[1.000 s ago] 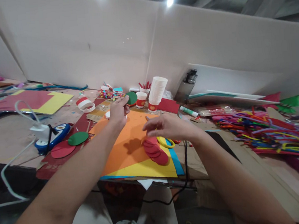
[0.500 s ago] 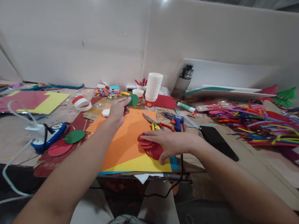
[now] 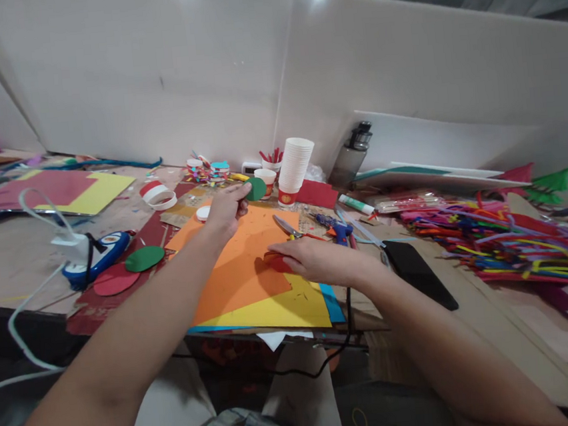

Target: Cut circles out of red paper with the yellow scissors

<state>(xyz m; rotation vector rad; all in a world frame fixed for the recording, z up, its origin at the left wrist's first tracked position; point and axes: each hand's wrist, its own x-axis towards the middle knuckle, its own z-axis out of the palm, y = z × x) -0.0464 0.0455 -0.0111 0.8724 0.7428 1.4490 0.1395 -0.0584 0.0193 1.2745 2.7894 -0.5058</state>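
My left hand (image 3: 223,211) pinches a small green paper disc (image 3: 255,188) above the far edge of an orange sheet (image 3: 236,264). Over the same sheet, my right hand (image 3: 313,260) is closed on a bunch of red paper discs (image 3: 274,261), which peek out under its fingers. A yellow sheet (image 3: 283,307) and a blue one (image 3: 331,301) lie beneath the orange sheet. Scissors (image 3: 288,228) and a blue glue gun (image 3: 334,225) lie just beyond my right hand.
A stack of white cups (image 3: 294,168) and a bottle (image 3: 349,156) stand at the back. Green disc (image 3: 144,258) and red disc (image 3: 116,281) lie left, beside a blue device (image 3: 98,255) with white cable. A black phone (image 3: 418,272) and a pile of pipe cleaners (image 3: 508,245) are right.
My right hand came down onto the row of red discs and swept them together; they are now bunched under its fingers. My left hand has kept hold of the green disc, nearly still.
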